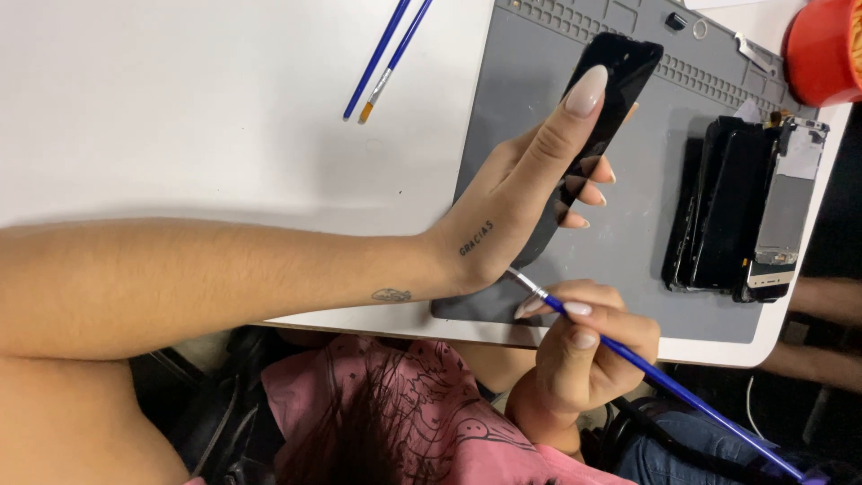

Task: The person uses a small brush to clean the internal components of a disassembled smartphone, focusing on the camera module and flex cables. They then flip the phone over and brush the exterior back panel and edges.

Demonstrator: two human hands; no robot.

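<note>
- Our left hand (516,202) grips a black phone screen (603,108) over the grey mat (646,207).
- Our right hand (584,346) pinches a blue brush (664,382) at the mat's near edge.

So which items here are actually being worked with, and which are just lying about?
In use:
- black phone panel, held up by the left hand
- blue brush, held in the right hand
- grey mat under the work

Lying about:
- two spare brushes on the white table
- stacked phone parts
- red container
</note>
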